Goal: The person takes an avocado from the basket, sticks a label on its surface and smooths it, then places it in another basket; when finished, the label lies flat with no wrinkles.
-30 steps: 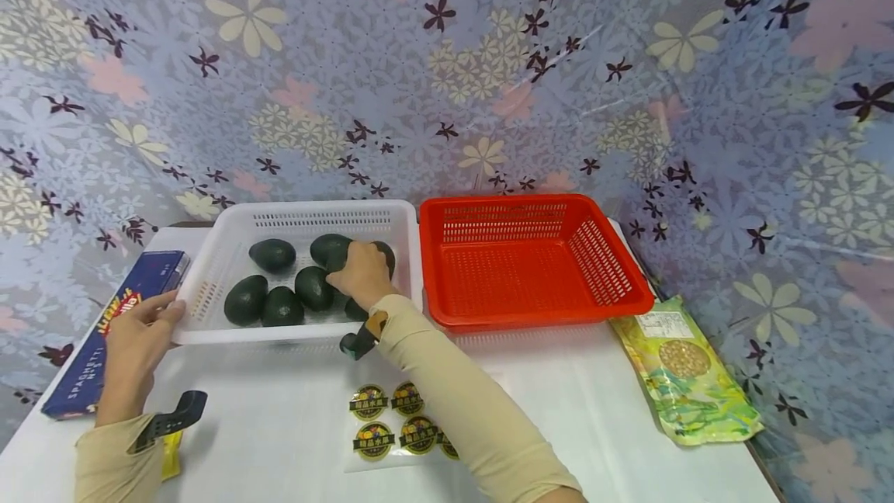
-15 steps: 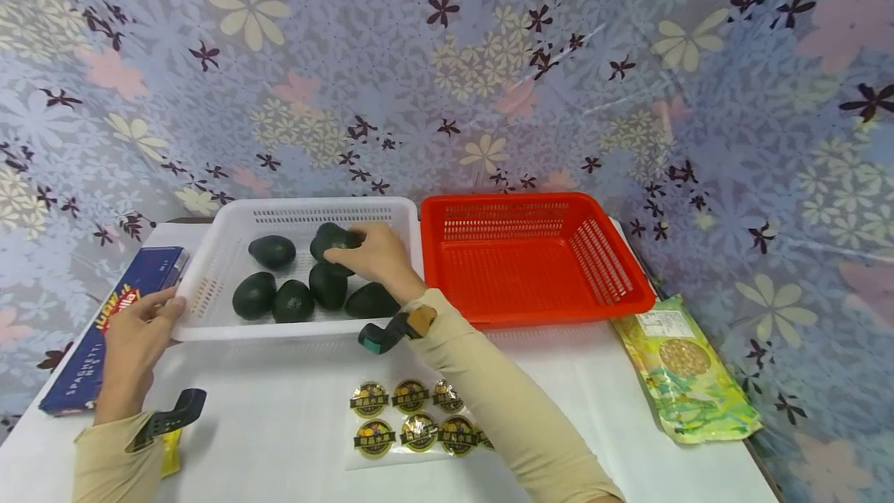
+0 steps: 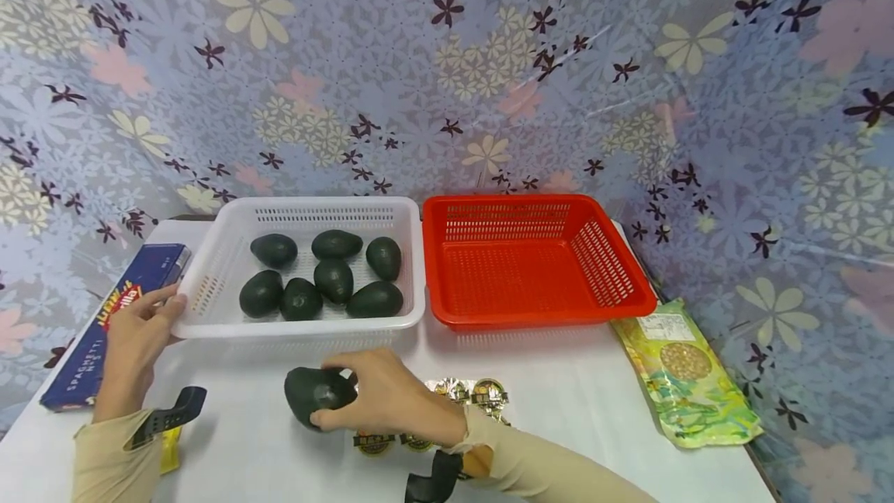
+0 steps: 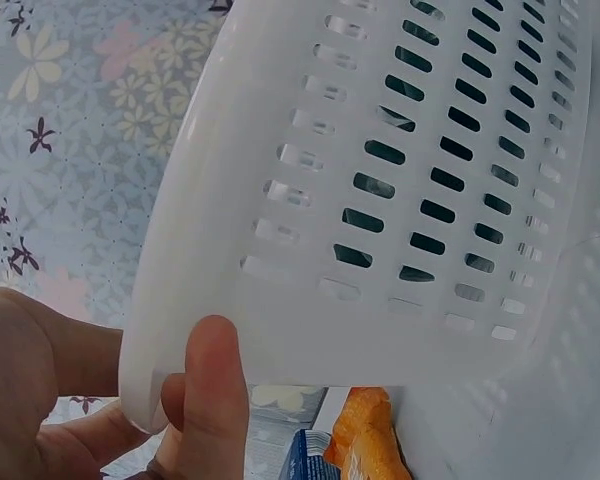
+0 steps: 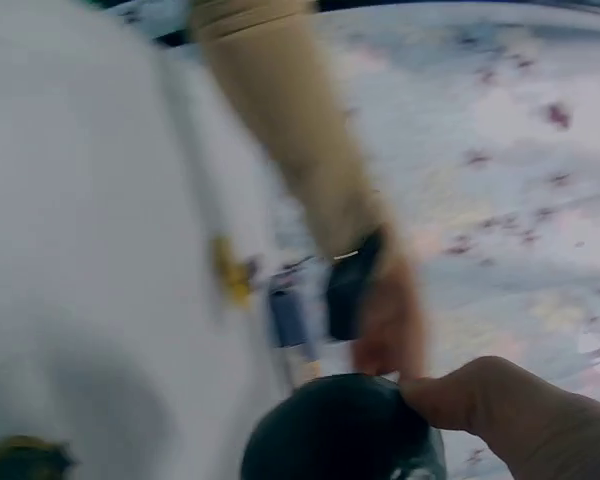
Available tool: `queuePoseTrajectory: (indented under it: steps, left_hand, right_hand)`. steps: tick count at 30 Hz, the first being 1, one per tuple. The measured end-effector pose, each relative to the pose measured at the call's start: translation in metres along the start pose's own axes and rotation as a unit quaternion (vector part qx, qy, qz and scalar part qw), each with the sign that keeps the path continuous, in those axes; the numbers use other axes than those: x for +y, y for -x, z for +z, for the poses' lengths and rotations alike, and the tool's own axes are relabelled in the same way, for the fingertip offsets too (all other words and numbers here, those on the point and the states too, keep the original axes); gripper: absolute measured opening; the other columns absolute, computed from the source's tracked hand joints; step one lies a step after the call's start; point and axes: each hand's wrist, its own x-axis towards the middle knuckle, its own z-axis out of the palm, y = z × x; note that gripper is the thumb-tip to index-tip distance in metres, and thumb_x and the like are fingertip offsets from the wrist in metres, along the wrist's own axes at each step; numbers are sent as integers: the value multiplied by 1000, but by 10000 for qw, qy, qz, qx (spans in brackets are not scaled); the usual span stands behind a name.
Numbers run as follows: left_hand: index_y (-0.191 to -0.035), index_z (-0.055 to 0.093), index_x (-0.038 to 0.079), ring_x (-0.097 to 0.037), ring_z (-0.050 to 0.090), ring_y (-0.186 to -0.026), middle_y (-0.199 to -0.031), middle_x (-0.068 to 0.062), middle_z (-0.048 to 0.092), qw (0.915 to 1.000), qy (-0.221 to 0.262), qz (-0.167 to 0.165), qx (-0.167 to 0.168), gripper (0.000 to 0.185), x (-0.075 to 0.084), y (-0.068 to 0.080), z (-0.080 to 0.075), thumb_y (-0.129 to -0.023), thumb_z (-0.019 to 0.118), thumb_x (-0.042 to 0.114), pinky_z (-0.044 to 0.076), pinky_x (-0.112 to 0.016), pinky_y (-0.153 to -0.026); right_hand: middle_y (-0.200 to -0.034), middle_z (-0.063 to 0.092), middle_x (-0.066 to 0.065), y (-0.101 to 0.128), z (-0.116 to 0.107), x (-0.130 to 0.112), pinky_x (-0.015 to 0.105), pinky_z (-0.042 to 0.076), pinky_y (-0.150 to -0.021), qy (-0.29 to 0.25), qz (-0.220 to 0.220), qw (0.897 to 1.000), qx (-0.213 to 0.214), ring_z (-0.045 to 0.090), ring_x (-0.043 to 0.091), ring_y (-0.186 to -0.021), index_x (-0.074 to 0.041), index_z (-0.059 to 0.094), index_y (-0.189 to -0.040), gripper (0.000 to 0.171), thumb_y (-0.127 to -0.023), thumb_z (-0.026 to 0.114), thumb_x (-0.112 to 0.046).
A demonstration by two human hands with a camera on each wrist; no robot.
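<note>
My right hand (image 3: pixel 391 398) grips a dark green avocado (image 3: pixel 310 394) between thumb and fingers, in front of the white basket (image 3: pixel 300 330). In the right wrist view this avocado (image 5: pixel 325 430) shows at the bottom, below the thumb. Several more avocados (image 3: pixel 334 280) lie inside the white basket. At that basket's left front corner, my left hand (image 3: pixel 136 340) pinches the rim. The left wrist view shows the thumb (image 4: pixel 216 365) on one side of the white rim and fingers behind it.
A red basket (image 3: pixel 436 270) stands right of the white one. A sheet of round stickers (image 3: pixel 489 394) lies partly hidden under the right hand and forearm. At left is a blue spaghetti box (image 3: pixel 80 371), with a yellow packet (image 3: pixel 171 449) nearby; at right, a yellow-green bag (image 3: pixel 687 379).
My right hand has lifted an avocado out of the white basket and brought it down toward me, over the white table. The left hand keeps its hold on the basket corner.
</note>
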Motion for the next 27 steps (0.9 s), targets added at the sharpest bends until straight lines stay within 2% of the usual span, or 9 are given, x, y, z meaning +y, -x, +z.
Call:
queuePoseTrajectory:
  steps: [3, 7, 12, 17, 21, 23, 25, 27]
  left_hand:
    - [-153, 37, 2, 6, 52, -74, -130, -21, 52, 10000, -23, -69, -34, 59, 1, 0, 0, -104, 46, 32, 59, -19, -65]
    - [-153, 37, 2, 5, 52, -75, -130, -20, 53, 9999, -15, -117, -7, 59, 1, 0, 1, -104, 47, 32, 58, -18, -63]
    - [-153, 39, 3, 5, 52, -75, -124, -16, 55, 9999, 44, -138, 64, 58, -1, -1, 2, -104, 48, 32, 57, -17, -63]
    - [-152, 41, 3, 6, 52, -73, -121, -13, 56, 9997, 119, -143, 185, 57, -5, 1, 3, -104, 48, 32, 57, -16, -62]
    - [-153, 42, 8, 9, 52, -72, -110, -1, 58, 9975, 408, -221, 526, 54, -10, 7, 10, -105, 47, 33, 57, -15, -61]
    - [-156, 38, 12, 11, 51, -72, -116, -2, 57, 9952, 596, -267, 729, 55, -12, 14, 15, -106, 44, 34, 58, -15, -61]
    - [-158, 32, 15, 13, 49, -71, -117, -1, 54, 9914, 723, -193, 1069, 57, -12, 22, 21, -105, 44, 35, 56, -13, -59]
    - [-157, 31, 15, 15, 46, -72, -111, 6, 52, 9837, 712, 122, 1649, 60, -14, 31, 26, -103, 48, 35, 51, -8, -60]
  right_hand:
    - [-93, 71, -14, -8, 19, 11, 10, 43, -69, 156, 25, 9996, 247, 55, -5, -79, -21, 73, -113, 43, -76, 82, -42]
    - [-83, 67, -11, -16, 32, 23, 11, 41, -64, 104, 94, 9981, 597, 53, -1, -74, -18, 71, -105, 35, -77, 81, -37]
    - [-78, 64, -9, -22, 43, 35, 12, 39, -65, 131, 76, 9958, 906, 50, 1, -73, -15, 69, -94, 26, -79, 79, -34]
    - [-80, 65, -8, -24, 51, 42, 12, 39, -63, 80, 287, 9946, 991, 50, 1, -73, -13, 69, -96, 32, -80, 78, -39]
    - [-80, 65, -7, -24, 52, 43, 13, 40, -60, 0, 498, 9947, 897, 51, 2, -72, -12, 69, -99, 39, -83, 76, -48]
    - [-77, 62, -8, -23, 51, 44, 14, 40, -58, -89, 580, 9948, 827, 50, 2, -70, -14, 68, -97, 41, -85, 75, -52]
    - [-75, 60, -9, -23, 48, 45, 15, 40, -58, -162, 631, 9948, 780, 50, 3, -69, -16, 66, -95, 42, -86, 73, -56]
    - [-77, 62, -9, -20, 43, 46, 16, 42, -60, -254, 661, 9948, 738, 53, 4, -72, -18, 67, -95, 40, -87, 71, -57]
